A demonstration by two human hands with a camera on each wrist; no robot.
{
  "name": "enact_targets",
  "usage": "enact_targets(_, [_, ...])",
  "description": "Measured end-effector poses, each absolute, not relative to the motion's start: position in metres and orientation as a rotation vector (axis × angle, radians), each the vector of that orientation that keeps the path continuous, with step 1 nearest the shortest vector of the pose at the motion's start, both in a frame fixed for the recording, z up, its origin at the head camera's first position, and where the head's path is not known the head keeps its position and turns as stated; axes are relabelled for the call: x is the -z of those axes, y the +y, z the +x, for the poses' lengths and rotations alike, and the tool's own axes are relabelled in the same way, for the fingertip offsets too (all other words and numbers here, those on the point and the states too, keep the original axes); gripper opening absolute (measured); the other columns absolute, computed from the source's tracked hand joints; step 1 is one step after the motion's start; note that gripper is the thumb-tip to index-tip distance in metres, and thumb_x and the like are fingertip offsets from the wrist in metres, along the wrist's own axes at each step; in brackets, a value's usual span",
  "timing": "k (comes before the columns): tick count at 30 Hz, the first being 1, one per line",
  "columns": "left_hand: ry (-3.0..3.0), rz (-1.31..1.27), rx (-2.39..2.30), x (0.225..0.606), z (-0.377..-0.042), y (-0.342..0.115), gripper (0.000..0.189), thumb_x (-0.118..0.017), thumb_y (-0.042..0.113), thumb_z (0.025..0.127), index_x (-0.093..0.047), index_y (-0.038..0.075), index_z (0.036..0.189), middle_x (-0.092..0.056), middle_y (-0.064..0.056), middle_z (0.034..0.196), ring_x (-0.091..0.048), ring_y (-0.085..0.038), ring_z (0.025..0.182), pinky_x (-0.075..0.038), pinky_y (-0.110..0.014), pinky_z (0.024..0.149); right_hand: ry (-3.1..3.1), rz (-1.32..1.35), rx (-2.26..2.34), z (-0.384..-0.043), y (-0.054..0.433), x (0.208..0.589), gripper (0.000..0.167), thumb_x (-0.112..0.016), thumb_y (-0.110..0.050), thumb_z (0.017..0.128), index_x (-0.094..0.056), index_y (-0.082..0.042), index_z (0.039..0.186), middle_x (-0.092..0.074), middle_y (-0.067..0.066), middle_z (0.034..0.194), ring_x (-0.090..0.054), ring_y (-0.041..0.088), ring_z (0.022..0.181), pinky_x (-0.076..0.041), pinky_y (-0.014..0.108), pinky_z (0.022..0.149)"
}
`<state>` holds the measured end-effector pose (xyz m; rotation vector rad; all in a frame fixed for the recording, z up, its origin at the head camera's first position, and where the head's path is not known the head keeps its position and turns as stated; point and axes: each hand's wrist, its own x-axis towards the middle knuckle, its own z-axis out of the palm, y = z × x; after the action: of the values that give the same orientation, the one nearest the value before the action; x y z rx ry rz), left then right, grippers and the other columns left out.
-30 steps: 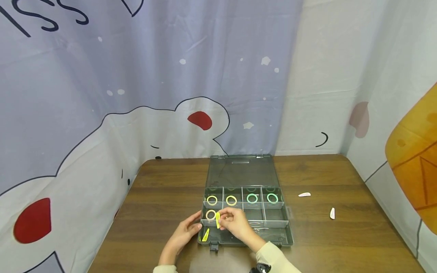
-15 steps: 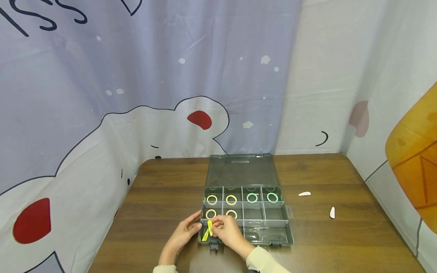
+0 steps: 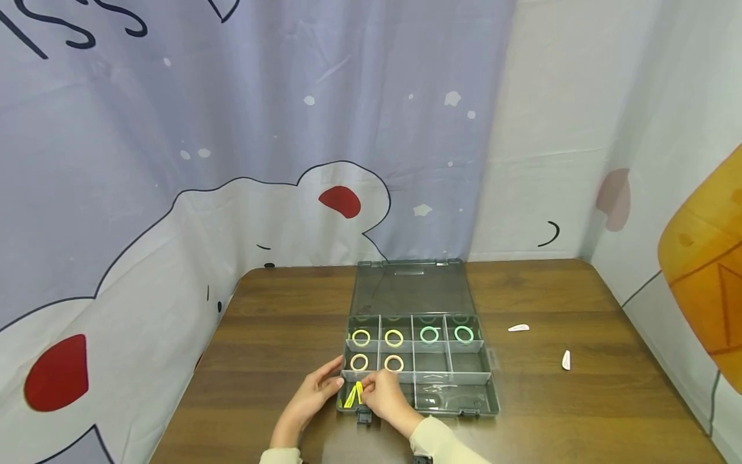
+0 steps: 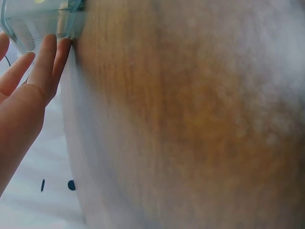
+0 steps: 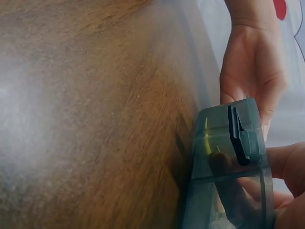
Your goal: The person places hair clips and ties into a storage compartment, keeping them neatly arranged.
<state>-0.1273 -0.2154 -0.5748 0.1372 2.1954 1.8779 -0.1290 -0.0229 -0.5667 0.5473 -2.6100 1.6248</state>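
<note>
In the head view a dark translucent compartment box lies with its lid folded back. My right hand reaches into the front-left compartment and pinches a yellow hair clip. Another yellow hair clip lies just left of it, at a slant. Through the box wall in the right wrist view, a fingertip shows by the yellow clip. My left hand rests against the box's left side; the left wrist view shows its fingers mostly straight, touching the wall.
Yellow rings and green rings sit singly in the back-row compartments. Pale beige rings occupy two middle-row ones. Two white hair clips, a farther one and a nearer one, lie on the wooden table right of the box.
My right hand has moved left and down with the yellow hair clip, from above the middle row into the front-left compartment. The left hand stays at the box's side.
</note>
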Motion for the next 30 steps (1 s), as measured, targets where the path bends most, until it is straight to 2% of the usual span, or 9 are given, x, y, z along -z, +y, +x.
enact_targets(4, [2.192,0.140,-1.875,0.575,-0.128,-0.215,0.053,-0.057,0.008,0.096,-0.037,-0.004,0.144,-0.041,-0.031,0.142,-0.047,-0.040,0.126,-0.044,-0.027,0.098,-2.642,0.524,-1.645,-0.130,-0.023,0.566,0.012,-0.064,0.013,0.062,-0.070,0.008,0.071,-0.063,0.005,0.055,-0.049,-0.001,0.049,-0.044,0.016,0.046])
enact_targets(10, [2.202,0.140,-1.867,0.573,-0.128,-0.215,0.054,-0.057,0.009,0.097,-0.036,-0.005,0.145,-0.039,-0.030,0.144,-0.046,-0.041,0.127,-0.043,-0.033,0.101,-2.677,0.519,-1.711,-0.133,-0.026,0.565,0.011,-0.065,0.013,0.062,-0.070,0.009,0.072,-0.065,0.009,0.057,-0.054,0.003,0.050,-0.046,0.017,0.045])
enact_targets(18, [2.192,0.137,-1.872,0.572,-0.126,-0.215,0.053,-0.056,0.009,0.097,-0.035,-0.004,0.145,-0.039,-0.030,0.144,-0.045,-0.041,0.128,-0.044,-0.028,0.099,-2.715,0.522,-1.698,-0.134,-0.025,0.566,0.008,-0.069,0.010,0.065,-0.070,0.008,0.074,-0.066,0.010,0.059,-0.055,0.004,0.051,-0.046,0.017,0.048])
enact_targets(25, [2.181,0.148,-1.874,0.573,-0.125,-0.214,0.054,-0.056,0.010,0.097,-0.034,-0.005,0.145,-0.039,-0.030,0.144,-0.045,-0.040,0.128,-0.042,-0.036,0.102,-2.746,0.580,-1.746,-0.132,-0.014,0.557,0.007,-0.070,0.007,0.071,-0.070,0.009,0.078,-0.067,0.010,0.063,-0.056,0.006,0.054,-0.048,0.019,0.050])
enact_targets(30, [2.187,0.155,-1.869,0.572,-0.126,-0.215,0.054,-0.056,0.011,0.098,-0.035,-0.004,0.145,-0.040,-0.030,0.143,-0.046,-0.040,0.127,-0.039,-0.044,0.105,-2.715,0.644,-1.870,-0.133,-0.005,0.548,0.007,-0.069,0.009,0.074,-0.069,0.011,0.081,-0.068,0.013,0.065,-0.062,0.015,0.054,-0.049,0.020,0.049])
